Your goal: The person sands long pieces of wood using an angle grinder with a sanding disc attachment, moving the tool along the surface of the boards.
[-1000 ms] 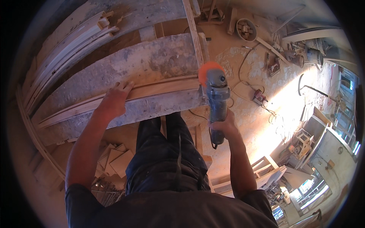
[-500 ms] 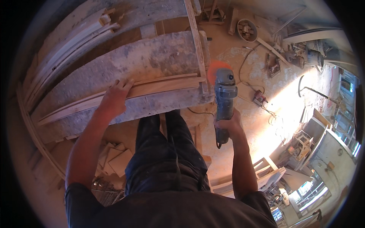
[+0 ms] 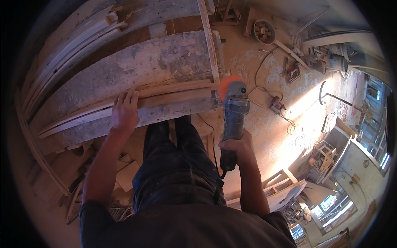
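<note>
Two long pale wooden strips (image 3: 173,96) lie side by side along the front of a worn, stained workbench (image 3: 107,62). My left hand (image 3: 125,110) is closed over them near their middle, fingers bent across the top. My right hand (image 3: 240,148) grips the body of an angle grinder (image 3: 235,120) beyond the bench's right end. The grinder's orange disc (image 3: 228,84) is blurred and sits close to the strips' right ends; whether it touches them is hard to tell. A cord (image 3: 215,153) hangs from the grinder's rear end.
More strips (image 3: 78,53) are stacked at the back left. A narrow upright board (image 3: 209,39) crosses the bench's right end. On the floor to the right stand a bucket of wood offcuts (image 3: 264,32) and a small red power tool (image 3: 277,104) with trailing cable. Flat boards (image 3: 128,175) lean below the bench.
The grinder has moved left and toward me, its disc closer to the strip ends. My left hand has shifted slightly right along the strips, and the two strips now lie further apart.
</note>
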`<action>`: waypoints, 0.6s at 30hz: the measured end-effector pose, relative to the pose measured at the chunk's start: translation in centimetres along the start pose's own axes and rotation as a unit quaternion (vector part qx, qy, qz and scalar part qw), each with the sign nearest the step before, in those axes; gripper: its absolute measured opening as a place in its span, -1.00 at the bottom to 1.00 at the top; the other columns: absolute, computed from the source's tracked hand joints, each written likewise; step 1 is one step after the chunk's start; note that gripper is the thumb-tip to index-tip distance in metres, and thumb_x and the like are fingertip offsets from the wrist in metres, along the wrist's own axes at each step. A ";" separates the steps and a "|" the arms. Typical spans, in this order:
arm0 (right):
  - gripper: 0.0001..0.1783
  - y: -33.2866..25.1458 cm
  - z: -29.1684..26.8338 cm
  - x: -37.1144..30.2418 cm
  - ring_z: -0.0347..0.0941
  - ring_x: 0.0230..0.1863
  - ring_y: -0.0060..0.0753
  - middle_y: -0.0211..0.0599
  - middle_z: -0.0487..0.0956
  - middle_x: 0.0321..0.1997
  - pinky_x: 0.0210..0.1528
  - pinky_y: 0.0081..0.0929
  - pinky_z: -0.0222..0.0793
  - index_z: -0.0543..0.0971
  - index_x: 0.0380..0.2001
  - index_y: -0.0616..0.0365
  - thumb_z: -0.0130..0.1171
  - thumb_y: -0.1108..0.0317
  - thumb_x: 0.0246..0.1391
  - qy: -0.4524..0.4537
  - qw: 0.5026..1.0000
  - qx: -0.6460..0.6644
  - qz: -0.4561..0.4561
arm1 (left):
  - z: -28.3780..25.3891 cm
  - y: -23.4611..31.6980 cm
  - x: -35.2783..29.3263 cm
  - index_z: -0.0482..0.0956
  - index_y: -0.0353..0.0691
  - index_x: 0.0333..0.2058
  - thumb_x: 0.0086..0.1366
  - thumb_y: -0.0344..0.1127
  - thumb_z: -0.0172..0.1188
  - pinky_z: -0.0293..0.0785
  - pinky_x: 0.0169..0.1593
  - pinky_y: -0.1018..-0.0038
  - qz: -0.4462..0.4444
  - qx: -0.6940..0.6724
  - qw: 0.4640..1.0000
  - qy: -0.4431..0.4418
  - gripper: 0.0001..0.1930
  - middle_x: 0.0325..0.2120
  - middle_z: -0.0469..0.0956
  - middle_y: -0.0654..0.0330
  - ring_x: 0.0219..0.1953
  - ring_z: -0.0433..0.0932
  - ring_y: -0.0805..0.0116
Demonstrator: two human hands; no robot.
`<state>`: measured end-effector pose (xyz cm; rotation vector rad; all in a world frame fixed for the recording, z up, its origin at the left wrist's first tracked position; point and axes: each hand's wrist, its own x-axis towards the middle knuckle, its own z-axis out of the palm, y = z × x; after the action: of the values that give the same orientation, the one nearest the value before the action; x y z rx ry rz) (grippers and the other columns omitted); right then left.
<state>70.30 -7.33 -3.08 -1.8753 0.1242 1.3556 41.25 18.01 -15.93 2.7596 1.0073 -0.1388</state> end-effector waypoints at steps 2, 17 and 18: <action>-0.61 -0.5 0.5 -0.2 0.58 -0.41 -0.32 -0.23 0.64 -0.42 -0.24 -0.38 0.49 0.59 -0.32 0.31 0.34 0.45 -0.37 -0.007 1.000 0.006 0.001 | 0.2 0.2 -0.2 0.52 -0.29 0.15 0.06 -0.57 0.20 0.37 0.34 0.03 0.002 0.002 1.000 0.024 -0.41 0.24 0.49 -0.02 0.23 0.47 -0.14; -0.60 1.3 1.1 -1.4 0.58 -0.43 -0.23 -0.13 0.61 -0.43 -0.27 -0.32 0.54 0.53 -0.27 0.37 0.24 0.50 -0.32 -0.009 0.997 0.075 0.008 | -0.1 0.3 -0.1 0.55 -0.29 0.15 0.02 -0.59 0.22 0.35 0.36 0.05 0.008 -0.014 0.999 0.038 -0.39 0.21 0.53 -0.01 0.23 0.48 -0.07; -0.59 1.6 0.7 -1.4 0.58 -0.44 -0.23 -0.13 0.61 -0.43 -0.27 -0.32 0.55 0.53 -0.27 0.37 0.24 0.49 -0.33 -0.008 0.997 0.074 0.011 | -0.6 0.3 0.2 0.55 -0.29 0.16 0.02 -0.60 0.21 0.35 0.36 0.07 0.009 -0.022 0.999 0.023 -0.39 0.20 0.53 -0.02 0.23 0.48 -0.06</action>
<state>68.37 -8.43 -2.88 -1.7446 0.2313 1.3381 41.68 18.03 -15.33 2.7423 0.9847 -0.0499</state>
